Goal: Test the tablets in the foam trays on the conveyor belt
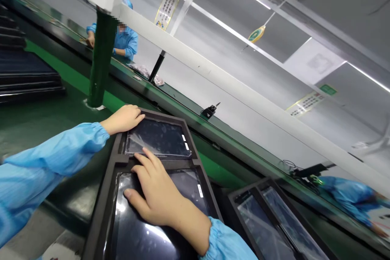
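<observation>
A dark foam tray lies lengthwise in front of me, with two compartments in view. The far one holds a film-covered display panel with small white labels at its right side. In the near one lies a larger glossy panel, partly covered by my right hand. My left hand is closed over the tray's far left corner, its fingertips by the far panel. Spread flat, my right hand hovers over or rests on the near panel, fingertips reaching the divider; I cannot tell whether it touches.
Another tray with panels sits to the right. Stacked black trays stand at the left on the green bench. A green post rises behind my left hand. Beyond runs a conveyor line, with a co-worker at its far side.
</observation>
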Tool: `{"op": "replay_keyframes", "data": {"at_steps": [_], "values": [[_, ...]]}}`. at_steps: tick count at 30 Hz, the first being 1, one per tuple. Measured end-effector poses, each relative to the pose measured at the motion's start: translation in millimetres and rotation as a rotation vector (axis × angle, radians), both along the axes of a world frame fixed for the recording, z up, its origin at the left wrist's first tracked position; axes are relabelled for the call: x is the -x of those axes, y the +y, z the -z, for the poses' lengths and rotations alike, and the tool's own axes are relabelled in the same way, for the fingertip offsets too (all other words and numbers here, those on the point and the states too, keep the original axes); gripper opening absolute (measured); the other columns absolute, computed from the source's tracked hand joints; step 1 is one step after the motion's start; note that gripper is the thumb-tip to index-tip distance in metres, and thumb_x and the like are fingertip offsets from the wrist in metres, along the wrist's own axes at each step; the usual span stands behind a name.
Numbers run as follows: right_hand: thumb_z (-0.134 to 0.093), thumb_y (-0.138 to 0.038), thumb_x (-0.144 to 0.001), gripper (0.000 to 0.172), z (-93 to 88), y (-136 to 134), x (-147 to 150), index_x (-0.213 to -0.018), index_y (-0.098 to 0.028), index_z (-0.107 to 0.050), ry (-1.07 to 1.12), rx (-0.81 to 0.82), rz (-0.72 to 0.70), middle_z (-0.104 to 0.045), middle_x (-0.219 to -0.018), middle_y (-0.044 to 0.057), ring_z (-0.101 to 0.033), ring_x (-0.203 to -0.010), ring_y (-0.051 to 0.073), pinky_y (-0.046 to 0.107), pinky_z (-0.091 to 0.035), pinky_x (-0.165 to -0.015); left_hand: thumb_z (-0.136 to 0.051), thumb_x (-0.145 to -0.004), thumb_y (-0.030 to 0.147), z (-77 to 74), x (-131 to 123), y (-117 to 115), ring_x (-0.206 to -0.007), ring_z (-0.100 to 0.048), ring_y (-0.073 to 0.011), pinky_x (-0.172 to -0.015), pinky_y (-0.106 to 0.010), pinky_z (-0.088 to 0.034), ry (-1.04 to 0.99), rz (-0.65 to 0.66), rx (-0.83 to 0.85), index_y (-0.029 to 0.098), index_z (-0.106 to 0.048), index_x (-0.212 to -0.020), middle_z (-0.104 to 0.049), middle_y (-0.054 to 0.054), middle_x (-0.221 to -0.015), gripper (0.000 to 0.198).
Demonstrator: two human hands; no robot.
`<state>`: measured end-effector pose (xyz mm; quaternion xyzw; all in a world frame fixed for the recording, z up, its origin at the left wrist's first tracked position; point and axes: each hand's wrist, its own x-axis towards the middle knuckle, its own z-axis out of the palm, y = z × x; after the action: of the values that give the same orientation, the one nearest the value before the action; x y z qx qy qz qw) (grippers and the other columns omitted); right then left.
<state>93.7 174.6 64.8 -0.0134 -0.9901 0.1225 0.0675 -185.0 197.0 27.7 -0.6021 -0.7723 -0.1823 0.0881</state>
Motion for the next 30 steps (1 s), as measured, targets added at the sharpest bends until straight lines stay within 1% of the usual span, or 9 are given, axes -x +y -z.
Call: {"op": "replay_keyframes", "data": {"at_steps": [4,8,12,15,18,20,23,26,30], "values": [[-0.057,-0.046,-0.097,0.047,0.9,1,0,-0.125,-0.009,-0.058,-0.015,-0.028,0.012,-0.041,-0.159,0.020,-0.017,-0.156,0.036,0.054,-0.023,-0.125,-0.044,-0.102,0.041,1.7,3,-2,-0.097,-0.065,-0.0225,-0.098,-0.045,-0.050,-0.017,0.041,-0.013,0.013,-0.067,-0.092,-0.069,-0.009,-0.095,0.037],[-0.058,-0.049,-0.097,0.049,1.1,-4,1,-0.127,-0.011,-0.058,-0.020,-0.022,0.022,-0.040,-0.160,0.016,-0.019,-0.155,0.036,0.057,-0.026,-0.124,-0.030,-0.100,0.045,3.4,2,-8,-0.099,-0.065,-0.0285,-0.099,-0.044,-0.049,-0.071,0.110,-0.041,0.012,-0.070,-0.092,-0.070,-0.014,-0.094,0.053],[-0.055,-0.049,-0.099,0.047,-7.3,0,-1,-0.130,-0.015,-0.059,0.014,-0.058,0.033,-0.042,-0.160,0.014,-0.022,-0.154,0.036,0.064,-0.025,-0.121,-0.024,-0.097,0.051,7.6,3,-12,-0.111,-0.063,-0.0309,-0.105,-0.044,-0.047,-0.159,0.107,-0.104,0.010,-0.067,-0.114,-0.068,-0.018,-0.116,0.062],[-0.051,-0.040,-0.101,0.039,-17.0,27,-3,-0.129,-0.015,-0.062,0.127,-0.047,0.167,-0.051,-0.153,0.015,-0.029,-0.151,0.033,0.061,-0.028,-0.121,-0.025,-0.096,0.053,11.2,5,-11,-0.117,-0.061,-0.0314,-0.108,-0.044,-0.046,-0.209,0.089,-0.143,0.010,-0.063,-0.123,-0.066,-0.018,-0.124,0.063],[-0.048,-0.030,-0.102,0.030,-21.2,74,1,-0.113,-0.016,-0.072,0.209,0.005,0.316,-0.064,-0.138,0.015,-0.045,-0.142,0.028,0.052,-0.033,-0.120,-0.029,-0.093,0.054,12.4,5,-11,-0.114,-0.061,-0.0314,-0.107,-0.045,-0.046,-0.234,0.097,-0.160,0.013,-0.066,-0.118,-0.067,-0.017,-0.121,0.060],[-0.048,-0.028,-0.102,0.031,-19.3,106,8,-0.102,-0.018,-0.077,0.221,0.044,0.354,-0.070,-0.129,0.013,-0.055,-0.133,0.026,0.049,-0.037,-0.118,-0.030,-0.092,0.054,11.9,5,-11,-0.113,-0.062,-0.0316,-0.107,-0.046,-0.046,-0.246,0.103,-0.168,0.014,-0.067,-0.115,-0.067,-0.017,-0.120,0.059],[-0.045,-0.031,-0.103,0.037,-12.8,137,15,-0.098,-0.016,-0.079,0.288,0.072,0.414,-0.072,-0.124,0.015,-0.059,-0.128,0.027,0.049,-0.040,-0.115,-0.030,-0.092,0.053,10.7,3,-13,-0.115,-0.062,-0.0317,-0.109,-0.047,-0.046,-0.266,0.095,-0.185,0.014,-0.066,-0.118,-0.067,-0.017,-0.122,0.060],[-0.043,-0.036,-0.104,0.040,-8.3,142,12,-0.101,-0.019,-0.080,0.340,0.095,0.431,-0.073,-0.124,0.012,-0.054,-0.133,0.026,0.048,-0.039,-0.116,-0.031,-0.091,0.053,10.2,2,-16,-0.116,-0.061,-0.0315,-0.109,-0.046,-0.046,-0.284,0.087,-0.204,0.014,-0.065,-0.121,-0.066,-0.016,-0.123,0.059],[-0.040,-0.049,-0.104,0.049,-9.4,130,3,-0.095,-0.026,-0.082,0.303,0.164,0.335,-0.069,-0.134,0.005,-0.042,-0.145,0.024,0.044,-0.035,-0.120,-0.033,-0.091,0.053,11.3,1,-17,-0.115,-0.061,-0.0314,-0.108,-0.046,-0.047,-0.311,0.077,-0.222,0.015,-0.065,-0.121,-0.066,-0.015,-0.122,0.058]]}}
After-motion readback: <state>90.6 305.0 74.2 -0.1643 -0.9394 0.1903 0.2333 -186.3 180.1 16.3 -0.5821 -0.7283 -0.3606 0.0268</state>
